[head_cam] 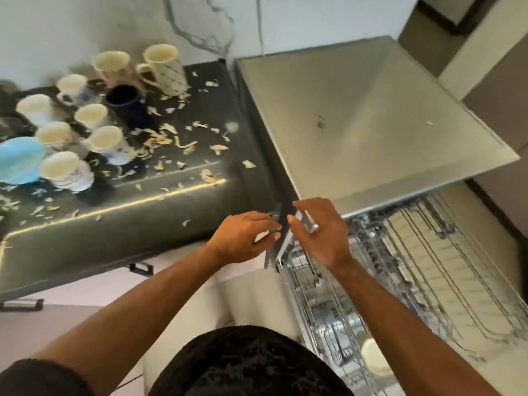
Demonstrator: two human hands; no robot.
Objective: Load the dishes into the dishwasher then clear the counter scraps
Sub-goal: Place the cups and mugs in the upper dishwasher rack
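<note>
A: Where do we stand with the dishes?

B: We see the mugs (85,124) all on the dark table (177,232), clustered at its far left end: two tall cream ones at the back, a dark blue one just in front of them, several small white ones, and a pale blue bowl (18,160) at the left edge. Pale scraps (160,141) lie scattered over the table, thickest to the right of the mugs.

A: And the dishwasher?

B: Its steel top (371,115) sits just right of the table. Below it the wire rack (400,275) is pulled out, with one pale round dish (374,358) near its front edge.

A: What about our grip?

B: Both hands meet at the corner where the table and the dishwasher join. The left hand (243,238) has its fingers reaching forward, tips at a thin metal edge there; we cannot tell whether they pinch it. The right hand (320,232) is spread, fingers relaxed and apart, thumb near that same edge, holding nothing we can make out.
</note>
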